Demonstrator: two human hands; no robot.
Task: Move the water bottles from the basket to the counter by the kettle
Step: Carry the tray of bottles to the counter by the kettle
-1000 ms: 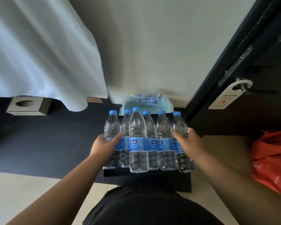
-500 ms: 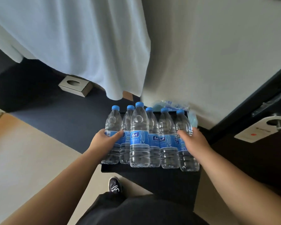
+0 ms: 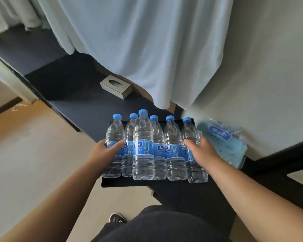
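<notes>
Between left hand point(image 3: 104, 151) and right hand point(image 3: 203, 152): six full water bottles point(image 3: 143, 149) squeezed in a row, each hand wrapped round an end bottle. Judged heavy, slick, thin-walled; press inward at mid-height.

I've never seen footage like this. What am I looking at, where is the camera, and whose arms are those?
There is no machine here. A person wears a wide-angle camera on the head, so this single view looks forward and down at their own arms. The left hand grips the bottle at one end of a row of six water bottles, all with blue caps and labels. The right hand grips the bottle at the other end. Under the row is a black basket; I cannot tell whether the bottles stand in it or are lifted just off it. To its right a plastic-wrapped pack lies against the wall. Further back are a tissue box and a hanging white cloth.
</notes>
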